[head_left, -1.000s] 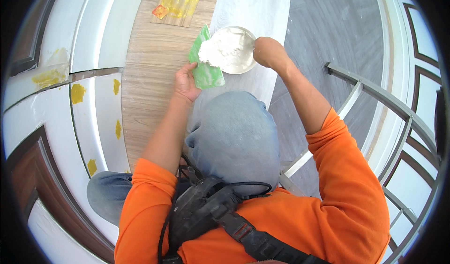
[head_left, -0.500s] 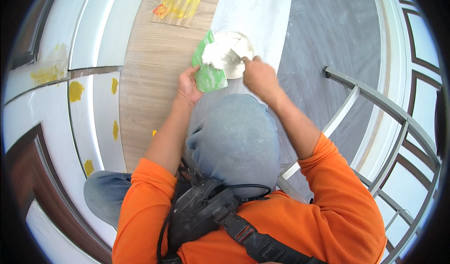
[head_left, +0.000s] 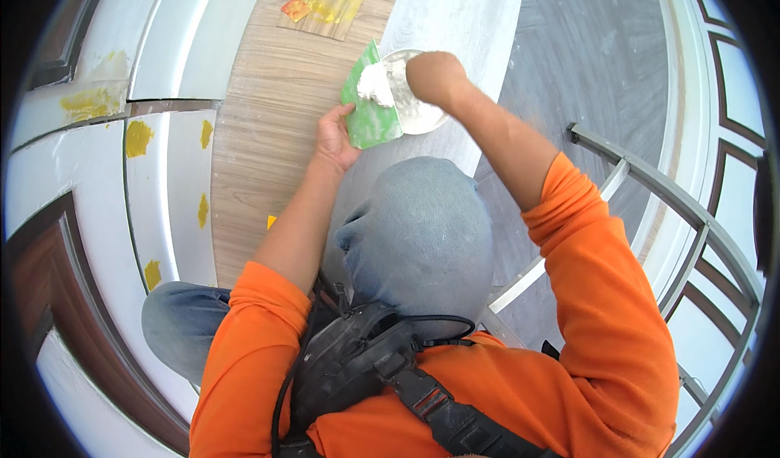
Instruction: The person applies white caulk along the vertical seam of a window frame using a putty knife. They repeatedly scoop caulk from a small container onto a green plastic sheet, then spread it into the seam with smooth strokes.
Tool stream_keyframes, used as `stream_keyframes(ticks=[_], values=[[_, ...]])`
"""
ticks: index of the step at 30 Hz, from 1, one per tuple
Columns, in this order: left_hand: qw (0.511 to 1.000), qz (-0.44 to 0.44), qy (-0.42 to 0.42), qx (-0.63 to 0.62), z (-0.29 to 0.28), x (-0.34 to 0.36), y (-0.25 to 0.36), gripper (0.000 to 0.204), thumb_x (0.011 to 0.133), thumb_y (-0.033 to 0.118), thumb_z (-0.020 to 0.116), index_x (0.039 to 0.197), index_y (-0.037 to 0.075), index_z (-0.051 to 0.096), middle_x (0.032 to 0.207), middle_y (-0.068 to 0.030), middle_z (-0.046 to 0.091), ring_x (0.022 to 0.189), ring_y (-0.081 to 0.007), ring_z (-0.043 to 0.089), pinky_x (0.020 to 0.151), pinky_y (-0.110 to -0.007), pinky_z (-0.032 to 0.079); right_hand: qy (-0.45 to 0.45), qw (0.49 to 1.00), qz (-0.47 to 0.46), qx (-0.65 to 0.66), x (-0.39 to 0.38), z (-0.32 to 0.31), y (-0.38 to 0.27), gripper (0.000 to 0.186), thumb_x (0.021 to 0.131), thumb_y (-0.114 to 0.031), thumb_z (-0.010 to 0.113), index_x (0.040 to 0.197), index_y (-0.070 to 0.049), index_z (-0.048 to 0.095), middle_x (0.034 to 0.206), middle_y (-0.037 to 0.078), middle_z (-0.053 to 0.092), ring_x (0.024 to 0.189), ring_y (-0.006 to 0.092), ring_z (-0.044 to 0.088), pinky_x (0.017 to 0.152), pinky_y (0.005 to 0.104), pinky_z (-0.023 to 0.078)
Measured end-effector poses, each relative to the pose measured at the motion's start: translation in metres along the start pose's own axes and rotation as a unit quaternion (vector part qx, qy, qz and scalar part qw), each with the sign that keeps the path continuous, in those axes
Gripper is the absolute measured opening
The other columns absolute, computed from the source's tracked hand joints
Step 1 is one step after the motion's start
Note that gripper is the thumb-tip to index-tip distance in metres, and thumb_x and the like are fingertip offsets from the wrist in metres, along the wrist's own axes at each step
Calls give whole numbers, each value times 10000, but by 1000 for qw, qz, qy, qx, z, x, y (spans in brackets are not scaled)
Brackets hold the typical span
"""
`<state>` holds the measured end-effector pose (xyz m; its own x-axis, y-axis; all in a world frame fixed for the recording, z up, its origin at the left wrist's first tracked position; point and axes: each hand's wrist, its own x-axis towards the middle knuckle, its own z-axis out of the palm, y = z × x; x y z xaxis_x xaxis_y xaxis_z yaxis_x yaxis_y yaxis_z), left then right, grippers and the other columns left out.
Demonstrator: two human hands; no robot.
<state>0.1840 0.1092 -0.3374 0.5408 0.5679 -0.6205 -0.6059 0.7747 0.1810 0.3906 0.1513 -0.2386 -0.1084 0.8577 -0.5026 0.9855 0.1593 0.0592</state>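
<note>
Right hand [head_left: 437, 79] shifted forward, curled; left [head_left: 335, 139] grips board [head_left: 375, 125].

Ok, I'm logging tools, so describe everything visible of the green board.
The green board is a thin, four-sided sheet, perhaps plastic, smeared with white. It slants, pointed at the far end, and overlaps the left side of the round container; contact there is unclear. White paste is heaped near its right edge. The left hand holds its lower left edge.

green board [head_left: 372, 126], white paste [head_left: 373, 86]
</note>
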Motion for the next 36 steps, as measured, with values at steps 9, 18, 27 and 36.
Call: stream_keyframes(ticks=[9,18,27,36], values=[[1000,-16,-6,-14,-4,3,-2,513,960,205,506,1403,-50,459,1330,-188,592,1217,-329,584,1088,-479,446,79,996,0,45,-48,16,-32,134,793,-27,607,825,31,723,870,261,705,775,376,721,674,442,583],[1000,-8,-17,-14,-6,-2,14,516,948,218,512,1393,-40,476,1322,-184,598,1223,-327,582,1090,-482,443,94,991,66,66,-66,-4,-3,186,807,-93,601,869,-11,755,918,242,710,789,365,731,692,458,581],[1000,-7,3,-14,7,-4,15,517,950,217,513,1400,-34,471,1336,-186,593,1227,-329,585,1090,-486,443,121,991,-58,-6,-26,14,-32,133,844,-58,602,871,-32,730,988,194,670,829,353,709,720,444,579],[998,11,43,50,-10,-2,53,479,953,209,525,1370,-26,503,1280,-171,629,1173,-308,619,1049,-473,480,93,967,111,209,-134,38,-16,407,957,-128,545,1361,-87,576,1150,154,609,904,342,687,757,451,571]])
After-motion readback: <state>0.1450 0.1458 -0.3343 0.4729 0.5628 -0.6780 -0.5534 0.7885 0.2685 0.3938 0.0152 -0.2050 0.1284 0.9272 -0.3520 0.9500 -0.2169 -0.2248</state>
